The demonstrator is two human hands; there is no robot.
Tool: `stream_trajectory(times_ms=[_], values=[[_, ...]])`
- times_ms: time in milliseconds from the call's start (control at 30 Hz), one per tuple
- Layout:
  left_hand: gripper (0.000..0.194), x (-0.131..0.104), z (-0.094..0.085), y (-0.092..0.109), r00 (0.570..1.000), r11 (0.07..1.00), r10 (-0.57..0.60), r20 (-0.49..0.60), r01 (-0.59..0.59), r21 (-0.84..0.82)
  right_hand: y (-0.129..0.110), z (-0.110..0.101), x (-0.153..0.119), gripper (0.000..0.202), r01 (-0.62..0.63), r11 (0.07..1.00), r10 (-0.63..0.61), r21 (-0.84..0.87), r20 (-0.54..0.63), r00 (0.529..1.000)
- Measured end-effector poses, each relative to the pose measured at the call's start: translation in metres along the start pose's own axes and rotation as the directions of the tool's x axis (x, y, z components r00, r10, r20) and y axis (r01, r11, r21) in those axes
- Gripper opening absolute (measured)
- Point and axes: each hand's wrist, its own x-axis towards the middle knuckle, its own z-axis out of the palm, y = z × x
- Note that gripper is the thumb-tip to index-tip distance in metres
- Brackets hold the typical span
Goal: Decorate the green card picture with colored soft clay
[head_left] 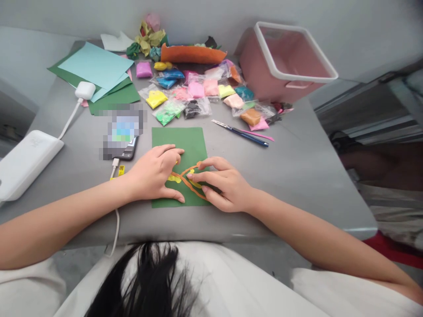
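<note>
A green sheet of paper (180,140) lies on the table in front of me. On it, thin orange strips (189,182) that look like modelling clay form a crossing, branch-like shape, with yellow clay patches (174,178) alongside. My left hand (153,171) rests on the paper's left part, its thumb spread away from the fingers, partly covering the shape. From the right, my right hand (228,182) reaches over the sheet with its fingers apart. Its fingertips touch the orange and yellow clay and hide some of it.
Several bags of coloured clay (196,90) lie behind the sheet. A craft knife (244,134) and a pink tool (261,135) lie to the right, below a pink bin (264,66). To the left are a phone (130,149), its cable (117,224), a white power bank (31,163) and coloured papers (95,66).
</note>
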Motion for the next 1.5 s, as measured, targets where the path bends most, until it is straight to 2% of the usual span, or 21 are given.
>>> stream_trajectory(times_ms=[267, 433, 600, 767, 900, 1000, 1067, 1167, 1233, 1300, 1400, 1500], values=[[0.083, 0.001, -0.001, 0.000, 1.000, 0.999, -0.020, 0.015, 0.021, -0.044, 0.003, -0.005, 0.002, 0.037, 0.045, 0.994, -0.048, 0.096, 0.030, 0.998], [0.082, 0.001, -0.001, 0.000, 0.999, 0.999, -0.027, 0.017, 0.028, -0.041, 0.005, -0.008, 0.003, 0.033, 0.051, 0.996, -0.053, 0.071, 0.026, 0.998], [0.082, 0.002, -0.001, 0.001, 0.999, 0.999, -0.030, 0.021, 0.031, -0.043, 0.004, -0.012, 0.006, 0.030, 0.107, 0.994, -0.108, 0.023, 0.019, 0.994], [0.083, 0.001, 0.000, 0.001, 1.000, 0.999, -0.023, 0.012, 0.024, -0.035, 0.005, -0.016, 0.007, 0.031, 0.178, 0.983, -0.179, 0.047, 0.023, 0.984], [0.084, 0.001, 0.001, 0.000, 1.000, 0.998, -0.030, 0.007, 0.031, -0.050, 0.008, -0.020, 0.007, 0.026, 0.179, 0.978, -0.187, 0.105, 0.066, 0.980], [0.084, 0.001, 0.001, -0.001, 0.999, 0.997, -0.040, 0.015, 0.041, -0.070, 0.011, -0.022, 0.006, 0.020, 0.154, 0.969, -0.171, 0.194, 0.076, 0.982], [0.084, 0.001, 0.001, 0.000, 0.999, 0.995, -0.048, 0.021, 0.050, -0.087, 0.012, -0.024, 0.006, 0.019, 0.110, 0.963, -0.117, 0.246, 0.013, 0.993], [0.081, -0.001, 0.001, 0.006, 0.994, 0.982, -0.097, 0.044, 0.103, -0.157, 0.014, -0.029, 0.005, 0.021, -0.090, 0.968, 0.121, 0.233, -0.122, 0.985], [0.075, 0.000, 0.000, 0.011, 0.983, 0.956, -0.153, 0.098, 0.172, -0.239, 0.017, -0.031, 0.005, 0.018, -0.236, 0.955, 0.269, 0.177, -0.189, 0.945], [0.064, 0.002, 0.000, 0.017, 0.961, 0.906, -0.219, 0.167, 0.264, -0.331, 0.022, -0.031, 0.006, 0.012, -0.309, 0.946, 0.323, 0.094, -0.211, 0.923], [0.055, 0.009, -0.003, 0.020, 0.917, 0.763, -0.328, 0.229, 0.399, -0.509, 0.031, -0.028, 0.007, 0.014, -0.307, 0.951, 0.302, -0.035, -0.115, 0.946], [0.052, 0.015, -0.008, 0.020, 0.891, 0.560, -0.348, 0.293, 0.448, -0.697, 0.039, -0.023, 0.007, 0.035, -0.267, 0.959, 0.271, -0.095, 0.032, 0.962]])
